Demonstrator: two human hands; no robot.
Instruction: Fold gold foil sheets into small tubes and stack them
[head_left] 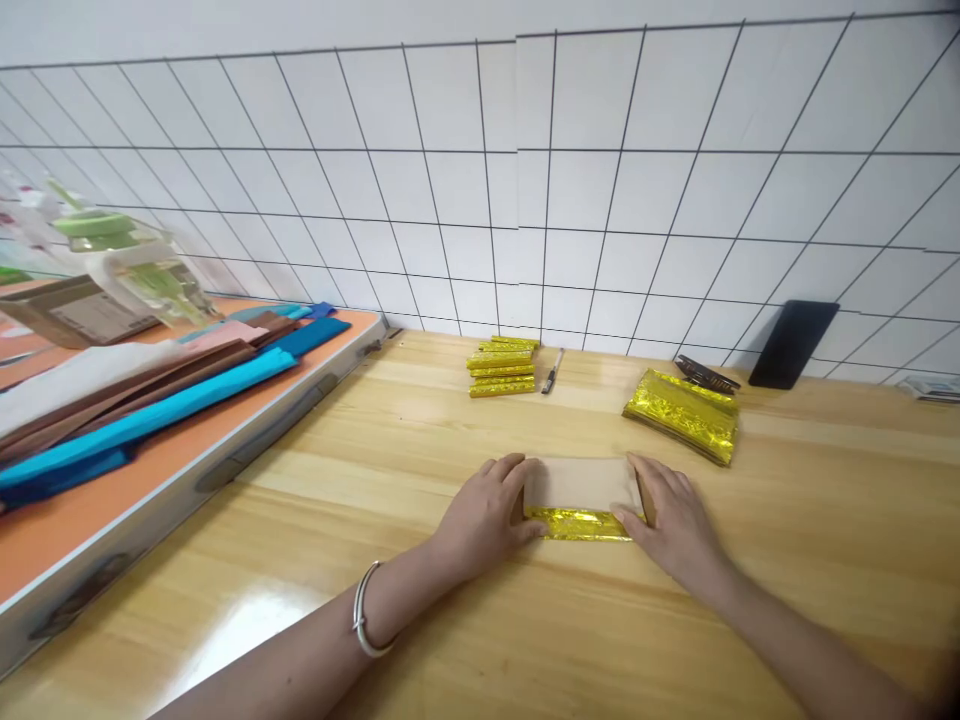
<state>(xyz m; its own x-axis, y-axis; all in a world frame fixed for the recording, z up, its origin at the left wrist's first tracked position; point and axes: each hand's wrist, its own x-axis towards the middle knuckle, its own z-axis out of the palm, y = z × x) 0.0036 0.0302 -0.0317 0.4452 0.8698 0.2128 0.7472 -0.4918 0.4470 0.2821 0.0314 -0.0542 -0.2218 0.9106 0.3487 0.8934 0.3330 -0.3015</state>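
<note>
A sheet of gold foil paper [579, 497] lies on the wooden table [420, 470], its tan back facing up and its near edge folded over so a shiny gold strip shows. My left hand [487, 515] presses on the sheet's left end, fingers on the fold. At the right end my right hand [671, 520] pinches the same folded edge. Beyond them a pile of folded gold strips [502, 366] rests near the wall, and a stack of flat gold foil sheets [682, 415] lies to the right.
A pen [553, 371] lies beside the strips. A black phone [793, 344] leans on the tiled wall, a dark comb-like object [706, 375] behind the foil stack. Left, an orange table [112, 500] carries blue and brown paper sheets [150, 405] and a clear container [142, 270].
</note>
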